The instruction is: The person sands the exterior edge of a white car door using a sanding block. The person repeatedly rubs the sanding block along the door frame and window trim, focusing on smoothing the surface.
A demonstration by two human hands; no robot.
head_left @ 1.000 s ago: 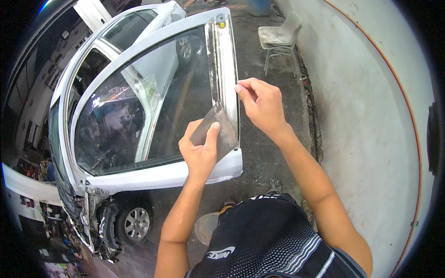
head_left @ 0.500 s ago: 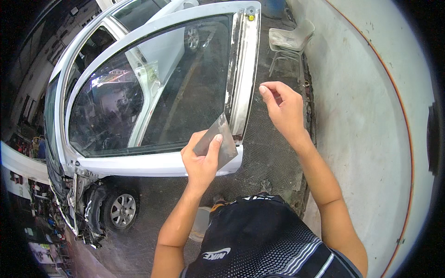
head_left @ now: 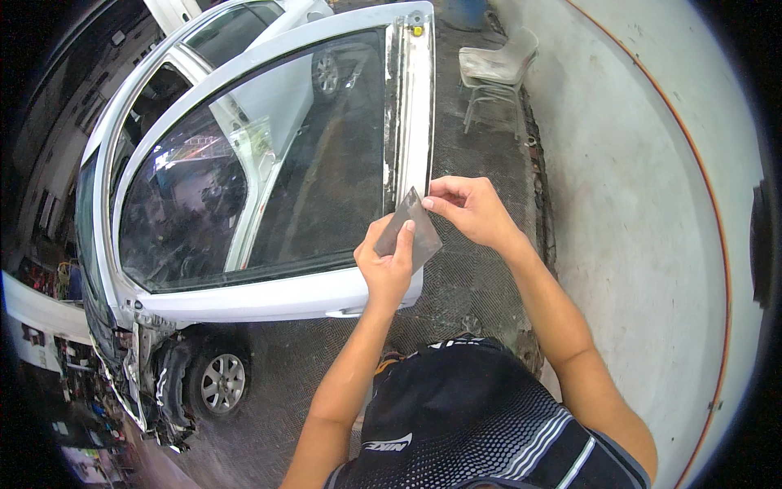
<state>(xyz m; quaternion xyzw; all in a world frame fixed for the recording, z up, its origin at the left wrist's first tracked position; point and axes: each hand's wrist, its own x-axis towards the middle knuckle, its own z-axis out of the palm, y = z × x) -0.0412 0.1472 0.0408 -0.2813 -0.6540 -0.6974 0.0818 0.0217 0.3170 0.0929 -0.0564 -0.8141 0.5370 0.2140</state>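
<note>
A thin, flat grey sheet [head_left: 425,236] with square corners is gripped in my left hand [head_left: 388,259], thumb on top and fingers underneath. One corner points away from me and looks darker at its tip. My right hand [head_left: 472,210] is closed in a pinch close to that corner, its thumb tip at the sheet's edge. What the pinch holds, if anything, is hidden. Both hands are over the rear lower part of an open, light-coloured car door [head_left: 244,306]. Its bare, shiny metal edge strip [head_left: 414,122] runs away from me, beside the window glass [head_left: 326,163].
The car body [head_left: 102,163] stands to the left, its front stripped and a wheel [head_left: 222,383] exposed. A dusty chair [head_left: 493,65] stands by the pale wall [head_left: 635,244] at right, along which an orange hose [head_left: 692,147] runs. The dark floor is textured.
My left hand has moved right with the grey sheet. My right hand has come left and down to the sheet's corner. The view has shifted slightly.
</note>
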